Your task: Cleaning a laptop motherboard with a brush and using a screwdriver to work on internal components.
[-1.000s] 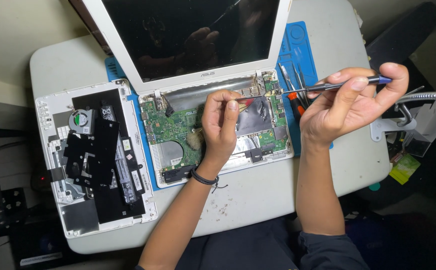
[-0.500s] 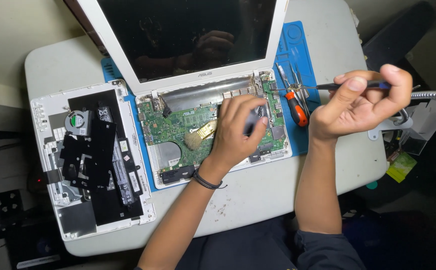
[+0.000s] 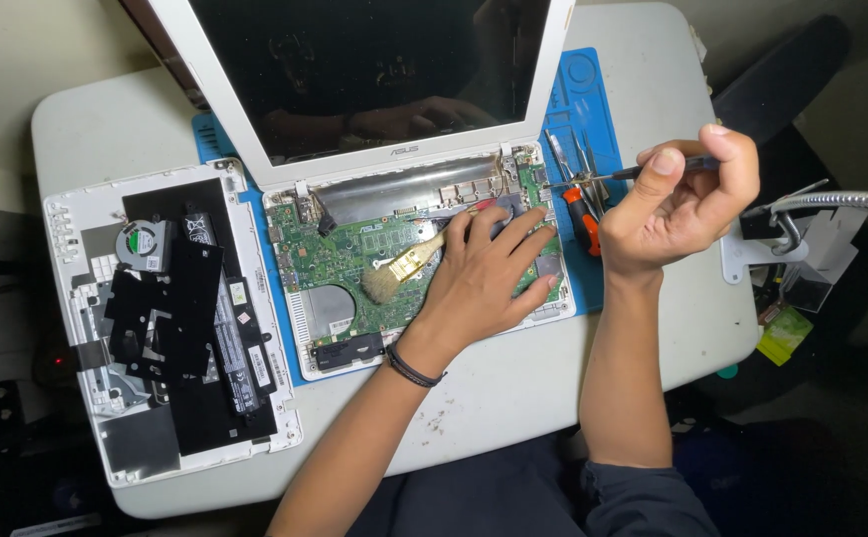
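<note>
Since half a second ago my left hand has slid down onto the right part of the green circuit board, and the brush now lies out from under it, bristles pointing left. My left fingers are spread flat over the board, touching the brush's red handle end, so that grip is wide and holds nothing. My right hand has stayed raised over the table's right edge, its grip narrow around a thin screwdriver that points left toward the board. Just beside that hand, an orange-handled tool lies on the blue mat. To the left rests the removed white bottom cover with its small fan. Farthest off, the laptop's dark screen stands open.
</note>
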